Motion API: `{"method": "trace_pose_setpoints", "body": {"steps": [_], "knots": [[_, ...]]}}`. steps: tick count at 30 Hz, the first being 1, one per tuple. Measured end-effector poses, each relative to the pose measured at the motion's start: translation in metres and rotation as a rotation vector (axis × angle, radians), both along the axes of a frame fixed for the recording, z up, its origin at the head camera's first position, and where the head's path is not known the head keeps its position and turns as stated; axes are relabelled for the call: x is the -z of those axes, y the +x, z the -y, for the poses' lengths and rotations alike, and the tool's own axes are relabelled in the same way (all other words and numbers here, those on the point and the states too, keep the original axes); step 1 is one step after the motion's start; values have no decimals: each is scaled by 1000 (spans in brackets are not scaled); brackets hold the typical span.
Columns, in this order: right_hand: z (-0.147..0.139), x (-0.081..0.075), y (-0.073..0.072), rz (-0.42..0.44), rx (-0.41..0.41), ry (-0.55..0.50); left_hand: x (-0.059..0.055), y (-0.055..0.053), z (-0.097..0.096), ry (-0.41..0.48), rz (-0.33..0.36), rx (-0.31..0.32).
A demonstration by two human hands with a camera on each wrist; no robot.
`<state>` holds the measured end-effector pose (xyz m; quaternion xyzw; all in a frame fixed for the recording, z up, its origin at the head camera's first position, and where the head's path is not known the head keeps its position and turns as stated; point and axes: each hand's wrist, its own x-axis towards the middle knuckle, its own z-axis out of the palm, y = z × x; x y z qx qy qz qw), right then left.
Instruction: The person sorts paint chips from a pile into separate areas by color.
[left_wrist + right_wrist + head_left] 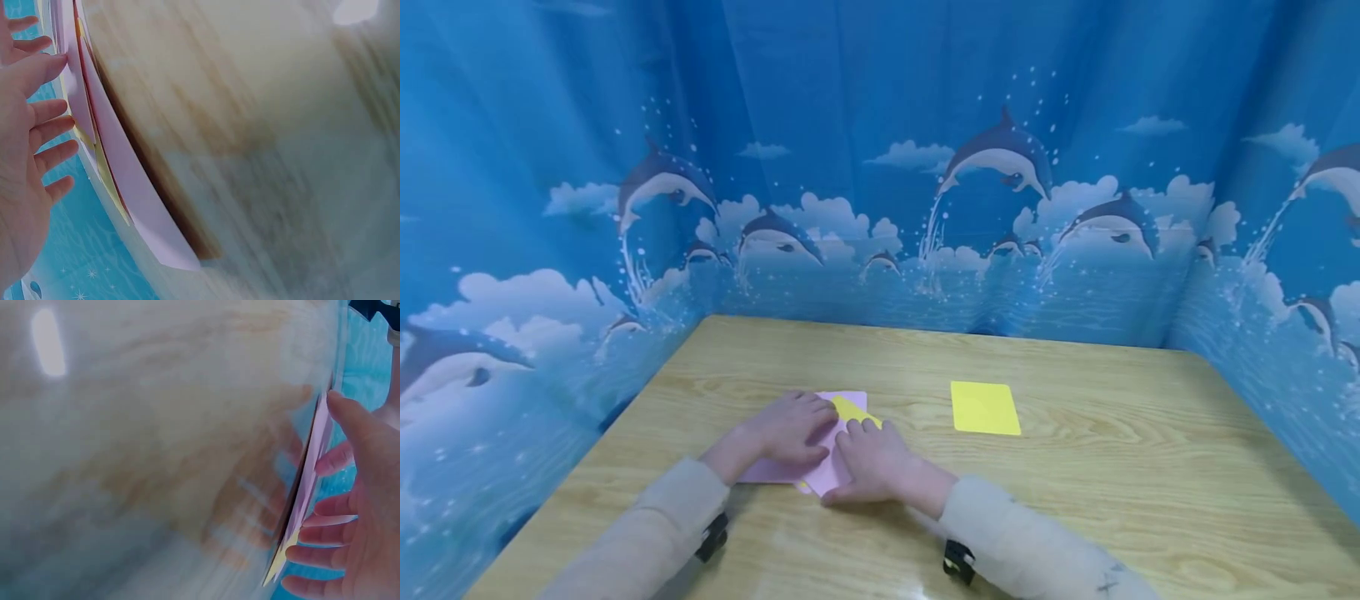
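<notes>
Pink paper (829, 467) and yellow paper (848, 407) overlap in a small pile on the table, left of centre. My left hand (792, 430) rests on the pile's left part, its fingertips on the paper. From the right, my right hand (876, 462) presses on the pink paper, with the thumb at its near edge. Seen edge-on in the left wrist view, the pink sheet (147, 206) lies under spread fingers. The right wrist view shows the right hand's fingers (328, 534) spread along the layers. Both palms hide part of the pile.
A square yellow sheet (986, 408) lies flat on the wooden table (1112, 467), to the right of the hands. A blue curtain (880, 108) with dolphins surrounds the table at the back and sides. A dark wrist device (958, 560) sits under the right sleeve.
</notes>
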<state>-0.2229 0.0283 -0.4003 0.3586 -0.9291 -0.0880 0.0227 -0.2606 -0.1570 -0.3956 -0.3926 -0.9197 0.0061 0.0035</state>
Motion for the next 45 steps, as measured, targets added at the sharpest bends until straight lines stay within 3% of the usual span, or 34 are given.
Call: {"method": "trace_pose_setpoints", "body": {"steps": [13,34,45], "knots": [[-6,3,-2,42,12,-4,2,3,-1,-21,54,-18],[-28,2,-19,110,-15,-73,1,3,3,-28,25,43],[-28,1,-25,161,-33,-88,0,5,2,-29,69,3]]}}
